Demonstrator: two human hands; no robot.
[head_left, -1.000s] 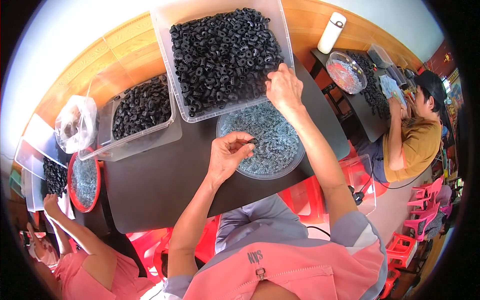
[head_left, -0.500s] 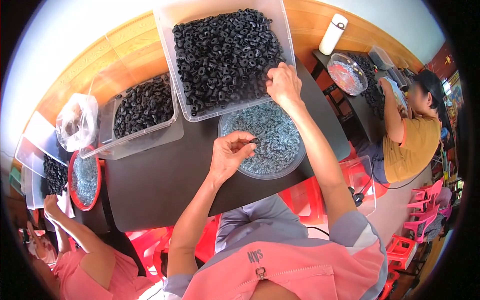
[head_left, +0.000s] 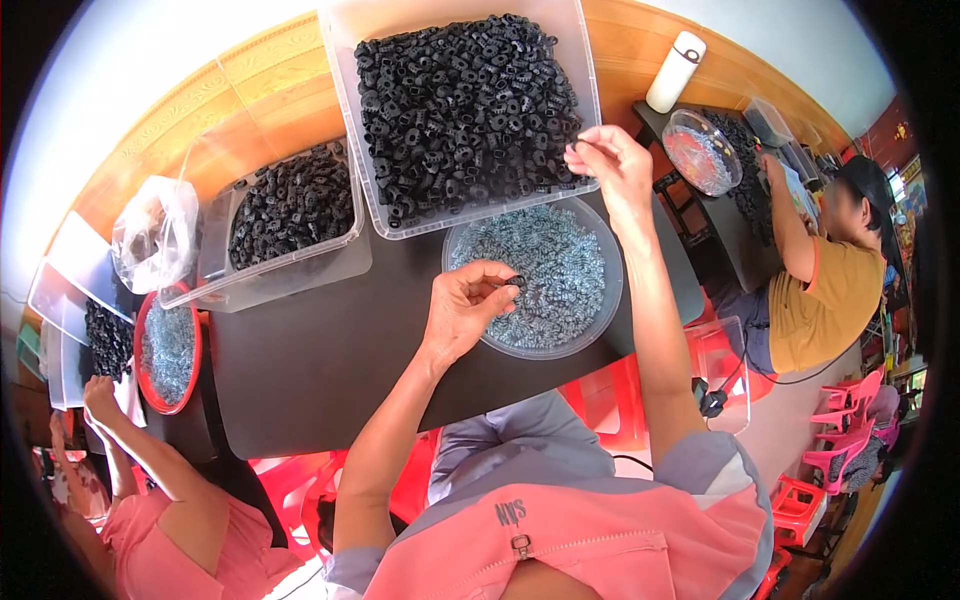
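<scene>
At frame centre, the left hand [head_left: 455, 312] pinched a black ring [head_left: 517, 282], likely for fine control; upper right of it, the right hand [head_left: 620, 172], grip unclear, overlapped the bin [head_left: 343, 90], seemingly set near for reach.

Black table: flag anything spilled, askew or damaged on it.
No spill or damage shows on the black table. The large translucent bin stands out: its near rim covers the far part of the round tub in this view, so it seems to overhang it, though what supports it is hidden.
</scene>
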